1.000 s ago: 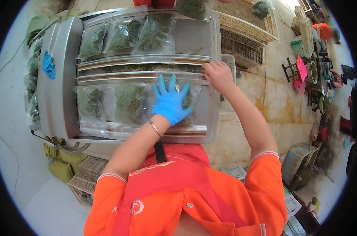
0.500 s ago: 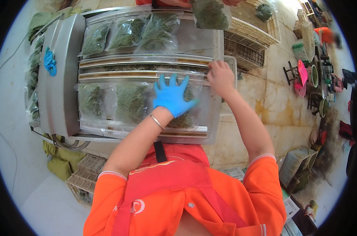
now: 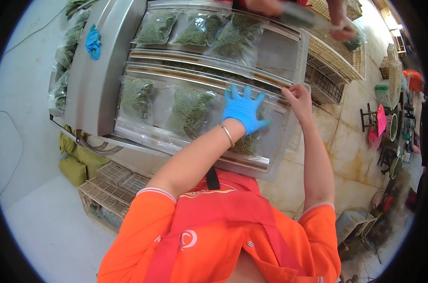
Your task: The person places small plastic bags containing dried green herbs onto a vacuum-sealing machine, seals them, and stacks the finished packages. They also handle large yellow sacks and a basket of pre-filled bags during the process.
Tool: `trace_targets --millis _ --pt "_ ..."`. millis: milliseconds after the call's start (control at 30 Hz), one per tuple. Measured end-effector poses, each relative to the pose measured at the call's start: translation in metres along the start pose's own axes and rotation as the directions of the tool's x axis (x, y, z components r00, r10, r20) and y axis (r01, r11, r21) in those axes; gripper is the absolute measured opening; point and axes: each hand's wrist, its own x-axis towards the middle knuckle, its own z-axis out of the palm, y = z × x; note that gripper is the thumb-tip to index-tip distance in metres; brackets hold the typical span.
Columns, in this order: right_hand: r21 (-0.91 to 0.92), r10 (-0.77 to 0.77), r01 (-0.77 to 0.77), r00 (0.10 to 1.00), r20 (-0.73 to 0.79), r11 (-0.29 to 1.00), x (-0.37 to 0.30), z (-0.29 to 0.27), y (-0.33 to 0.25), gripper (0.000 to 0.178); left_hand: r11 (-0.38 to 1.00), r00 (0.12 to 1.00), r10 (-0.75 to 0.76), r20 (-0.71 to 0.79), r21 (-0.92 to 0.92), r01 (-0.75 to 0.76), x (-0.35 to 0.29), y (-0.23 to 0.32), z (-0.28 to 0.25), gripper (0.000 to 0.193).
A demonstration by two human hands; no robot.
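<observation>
"Blue-gloved left hand [image 3: 244, 109]: spread or pressed together?"

"Spread wide, fingers fanned toward twelve o'clock, palm laid over a clear bag [image 3: 246, 145]."

"And the bare right hand [image 3: 299, 99]?"

"Placed at three o'clock from the glove, by the right end of the paired metal bars [image 3: 176, 78]. Thumb and forefinger drawn close; cannot tell whether pinching film."

"Anything likely to go wrong from here?"

"Could wrinkle at the mouth, given uneven tension between flat palm and fingertips. Could also push greens toward the bars, if pressed too hard. Worth watching as well: greenish bits [image 3: 200, 69] in the channel between the bars, liable to dirty the film. Perhaps risky, too, for fingertips so near the metal."

"Looks of the bag?"

"Transparent, glossy, filled with small, crumbly-looking dull greens; partly hidden under palm and wrist, showing best at six o'clock from the glove. Set on the steel bed [image 3: 280, 52], rightmost in the near row, with two similar bags [image 3: 188, 111] at nine o'clock and three more [image 3: 195, 29] between ten and twelve."
</observation>
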Motion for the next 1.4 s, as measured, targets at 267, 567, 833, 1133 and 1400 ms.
trace_targets --millis 267,567,833,1133,1400 --pt "-0.336 -0.153 0.209 0.970 0.187 0.918 -0.023 -0.011 -0.016 0.030 0.995 0.988 -0.031 -0.153 -0.097 0.016 -0.003 0.001 0.014 0.081" --pt "-0.430 -0.342 0.304 0.940 -0.011 0.850 -0.027 0.018 -0.012 0.026 0.995 0.991 0.002 -0.130 -0.101 -0.015 0.000 -0.007 0.015 0.088" --pt "-0.045 -0.089 0.088 0.995 -0.036 0.995 -0.024 0.024 0.003 0.019 0.995 0.996 0.043 -0.081 0.097 -0.035 -0.006 -0.020 0.005 0.089" --pt "-0.371 -0.463 0.484 0.874 0.150 0.793 -0.132 0.086 -0.082 0.063 0.977 0.917 0.163 -0.364 -0.072 -0.203 -0.047 -0.094 -0.025 0.057" --pt "-0.567 -0.403 0.449 0.890 0.213 0.691 -0.136 0.117 -0.088 0.094 0.968 0.940 0.250 -0.232 0.093 -0.234 -0.060 -0.150 -0.011 0.091"
